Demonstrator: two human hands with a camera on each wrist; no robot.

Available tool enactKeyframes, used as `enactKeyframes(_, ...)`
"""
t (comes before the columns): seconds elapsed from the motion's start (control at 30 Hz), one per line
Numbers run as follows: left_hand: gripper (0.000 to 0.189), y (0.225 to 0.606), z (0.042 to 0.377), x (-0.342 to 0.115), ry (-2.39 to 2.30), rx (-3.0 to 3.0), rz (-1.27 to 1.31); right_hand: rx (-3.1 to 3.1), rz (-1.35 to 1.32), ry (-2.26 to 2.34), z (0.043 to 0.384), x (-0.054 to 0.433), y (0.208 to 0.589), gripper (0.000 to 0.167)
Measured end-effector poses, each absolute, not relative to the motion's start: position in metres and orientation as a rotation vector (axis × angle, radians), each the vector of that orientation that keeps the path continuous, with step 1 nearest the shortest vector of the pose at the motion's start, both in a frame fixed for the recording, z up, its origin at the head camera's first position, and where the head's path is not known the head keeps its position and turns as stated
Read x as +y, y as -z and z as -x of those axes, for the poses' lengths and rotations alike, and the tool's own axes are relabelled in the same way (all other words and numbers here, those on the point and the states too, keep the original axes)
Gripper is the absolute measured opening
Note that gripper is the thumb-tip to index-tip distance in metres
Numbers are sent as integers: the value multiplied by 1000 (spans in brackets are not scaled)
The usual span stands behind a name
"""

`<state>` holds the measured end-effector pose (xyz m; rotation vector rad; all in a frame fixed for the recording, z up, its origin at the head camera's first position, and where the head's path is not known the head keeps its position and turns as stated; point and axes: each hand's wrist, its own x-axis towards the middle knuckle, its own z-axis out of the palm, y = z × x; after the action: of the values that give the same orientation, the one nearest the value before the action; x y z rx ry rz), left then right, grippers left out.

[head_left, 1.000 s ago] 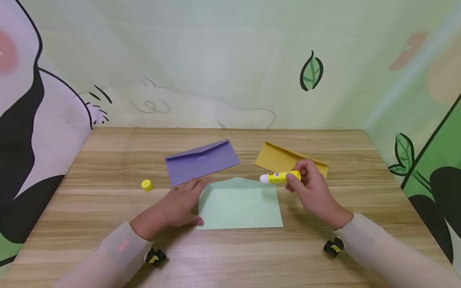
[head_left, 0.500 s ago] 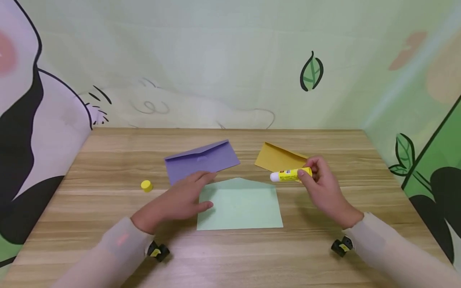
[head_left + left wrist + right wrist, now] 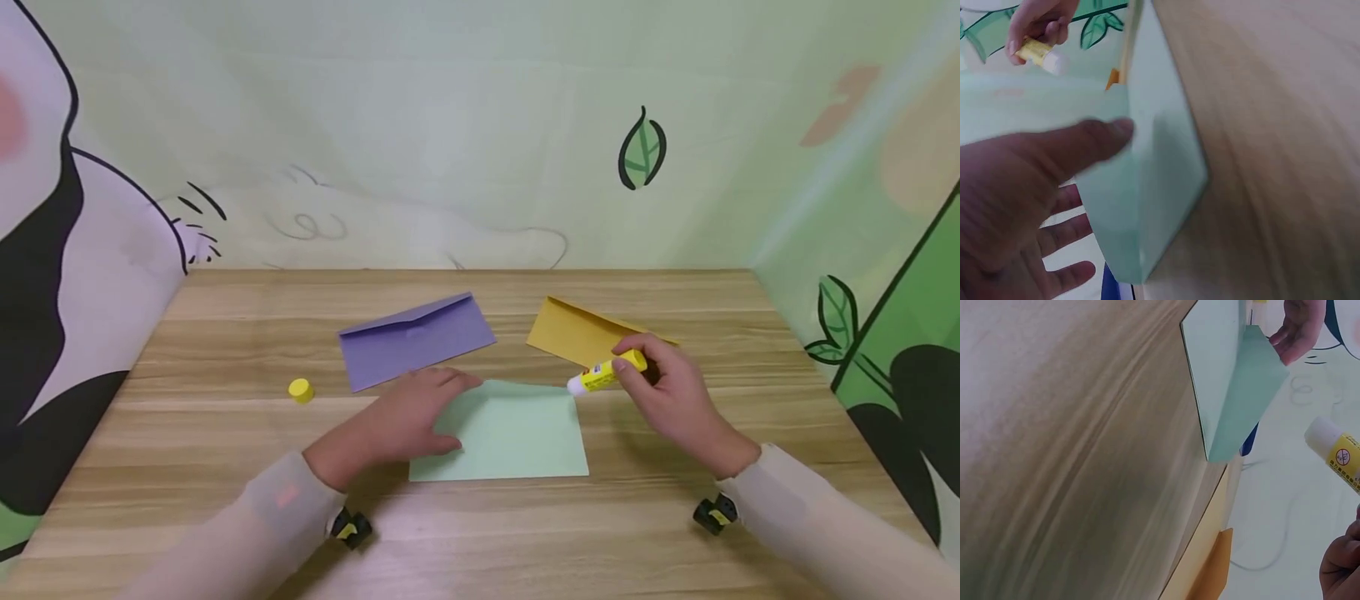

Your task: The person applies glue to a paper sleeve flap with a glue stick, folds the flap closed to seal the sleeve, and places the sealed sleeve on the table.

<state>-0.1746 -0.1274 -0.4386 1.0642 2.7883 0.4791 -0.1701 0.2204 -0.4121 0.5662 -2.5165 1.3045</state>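
Note:
A mint-green envelope [image 3: 521, 433] lies on the table in front of me, its flap standing up in both wrist views. My left hand [image 3: 408, 421] is over its left part with the fingers extended. Seen from the left wrist, the thumb [image 3: 1100, 139] is in front of the raised flap [image 3: 1107, 194] and the other fingers lie behind it. My right hand [image 3: 675, 400] holds an uncapped yellow glue stick [image 3: 603, 373] between thumb and fingers. Its white tip points left and overlaps the envelope's top right corner in the head view; the right wrist view shows the glue stick [image 3: 1341, 453] apart from the flap.
Behind the green envelope lie a purple envelope [image 3: 420, 337] on the left and a yellow envelope [image 3: 573, 333] on the right, partly behind my right hand. A yellow cap [image 3: 302, 390] stands on the wooden table [image 3: 480, 542] at left. A printed backdrop [image 3: 450, 125] rises behind the table.
My left hand has moved right from the envelope's left edge to its flap, which now stands more upright. The glue stick went right, then came back slightly with its tip tilted lower.

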Motion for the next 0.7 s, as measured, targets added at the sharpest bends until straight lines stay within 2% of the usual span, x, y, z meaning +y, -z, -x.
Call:
enactKeyframes(0.2,75,444,170,-127,-338,2812,-1179,-2520,-607,-1228,167,218,415,14)
enactKeyframes(0.53,47,453,169,-126,-282,2788,-1259,-2532,-589,-1195,166,219,415,12)
enactKeyframes(0.7,50,454,168,-124,-268,2774,-1252,-2545,-573,-1205,164,220,415,12)
